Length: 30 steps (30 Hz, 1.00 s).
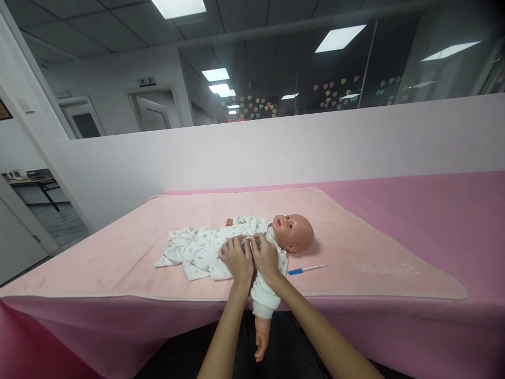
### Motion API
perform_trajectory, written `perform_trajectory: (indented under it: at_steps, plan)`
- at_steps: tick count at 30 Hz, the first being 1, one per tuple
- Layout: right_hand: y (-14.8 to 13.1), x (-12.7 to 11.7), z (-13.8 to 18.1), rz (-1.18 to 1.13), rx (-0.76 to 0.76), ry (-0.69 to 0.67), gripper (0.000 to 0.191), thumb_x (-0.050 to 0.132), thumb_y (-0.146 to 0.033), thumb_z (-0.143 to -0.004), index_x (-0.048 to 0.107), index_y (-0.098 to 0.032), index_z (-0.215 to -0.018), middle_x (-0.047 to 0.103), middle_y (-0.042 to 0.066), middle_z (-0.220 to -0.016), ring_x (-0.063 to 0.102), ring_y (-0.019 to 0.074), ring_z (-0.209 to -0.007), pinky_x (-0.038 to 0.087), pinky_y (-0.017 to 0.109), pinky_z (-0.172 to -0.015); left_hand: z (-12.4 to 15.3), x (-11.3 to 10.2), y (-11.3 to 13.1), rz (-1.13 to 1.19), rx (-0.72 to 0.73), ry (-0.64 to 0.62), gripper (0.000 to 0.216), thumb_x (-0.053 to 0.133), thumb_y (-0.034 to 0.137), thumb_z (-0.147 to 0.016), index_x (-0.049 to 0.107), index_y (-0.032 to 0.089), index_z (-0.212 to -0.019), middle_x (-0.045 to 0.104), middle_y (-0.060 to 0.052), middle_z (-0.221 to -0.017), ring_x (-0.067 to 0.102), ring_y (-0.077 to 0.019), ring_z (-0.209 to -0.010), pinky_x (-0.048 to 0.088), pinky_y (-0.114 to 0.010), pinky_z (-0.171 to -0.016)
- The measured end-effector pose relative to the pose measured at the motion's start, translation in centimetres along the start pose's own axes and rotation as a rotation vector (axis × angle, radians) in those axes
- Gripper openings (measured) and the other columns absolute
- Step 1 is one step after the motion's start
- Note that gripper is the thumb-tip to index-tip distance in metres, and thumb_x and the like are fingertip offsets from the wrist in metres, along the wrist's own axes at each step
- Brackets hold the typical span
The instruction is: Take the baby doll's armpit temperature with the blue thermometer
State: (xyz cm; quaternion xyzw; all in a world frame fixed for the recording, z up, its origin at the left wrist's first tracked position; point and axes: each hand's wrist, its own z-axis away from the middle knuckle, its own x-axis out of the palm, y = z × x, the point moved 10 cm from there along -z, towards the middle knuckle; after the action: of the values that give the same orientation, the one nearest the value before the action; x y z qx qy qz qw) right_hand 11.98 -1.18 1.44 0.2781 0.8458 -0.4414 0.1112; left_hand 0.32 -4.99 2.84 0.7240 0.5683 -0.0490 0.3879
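Note:
A baby doll (294,232) lies on its back on a pale pink blanket (118,258), head to the right. It wears a white printed romper (197,250). One doll arm (261,329) hangs over the table's near edge. My left hand (235,259) and my right hand (265,256) rest side by side on the doll's chest. The fingers of both pinch the romper's front near the collar. A thin white tie or fastening shows between the fingertips.
A blue-capped white stick, like a thermometer or pen (306,269), lies on the blanket right of the doll. The table has a darker pink cover (453,221). A white partition wall (276,152) stands behind, with doors at the far left.

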Motion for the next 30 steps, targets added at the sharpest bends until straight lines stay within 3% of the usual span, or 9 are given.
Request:
perform_trajectory:
  at_steps: [8,17,25,30]
  plan:
    - [0.1,0.0,0.0,0.0,-0.018,0.031,0.027,0.032,-0.031,-0.088,0.056,-0.018,-0.089,0.063,0.003,-0.074,0.058,0.015,-0.065,0.037,0.022,-0.059,0.0,-0.5,-1.3,-0.002,-0.104,0.031,0.023,0.039,0.027,-0.084,0.059,0.022,-0.093,0.057,-0.007,-0.098,0.043,-0.0251,-0.101,0.023,-0.041,-0.088]
    - [0.5,0.2,-0.1,-0.028,-0.009,0.022,0.028,0.03,-0.033,-0.089,0.054,-0.018,-0.09,0.063,0.004,-0.075,0.058,0.0171,-0.068,0.037,0.023,-0.06,-0.5,-1.7,-4.8,-0.013,-0.227,0.07,0.02,0.046,0.022,-0.074,0.06,0.024,-0.088,0.058,-0.005,-0.095,0.041,-0.0277,-0.101,0.021,-0.047,-0.088]
    - [0.5,0.1,0.0,-0.024,-0.012,0.031,0.026,0.03,-0.031,-0.09,0.053,-0.019,-0.09,0.063,0.003,-0.076,0.058,0.016,-0.068,0.036,0.022,-0.06,-0.5,-1.6,-5.1,0.026,-0.221,0.04,0.021,0.043,0.019,-0.074,0.061,0.024,-0.084,0.056,-0.004,-0.098,0.04,-0.0264,-0.101,0.021,-0.046,-0.088]
    - [-1.2,0.0,-0.4,0.071,-0.063,-0.002,0.024,0.032,-0.023,-0.088,0.056,-0.018,-0.092,0.063,0.004,-0.082,0.058,0.0161,-0.072,0.037,0.023,-0.061,-0.4,-1.4,-5.5,0.035,-0.241,0.041,0.02,0.043,0.02,-0.074,0.06,0.023,-0.085,0.056,-0.005,-0.098,0.039,-0.027,-0.103,0.021,-0.045,-0.089]
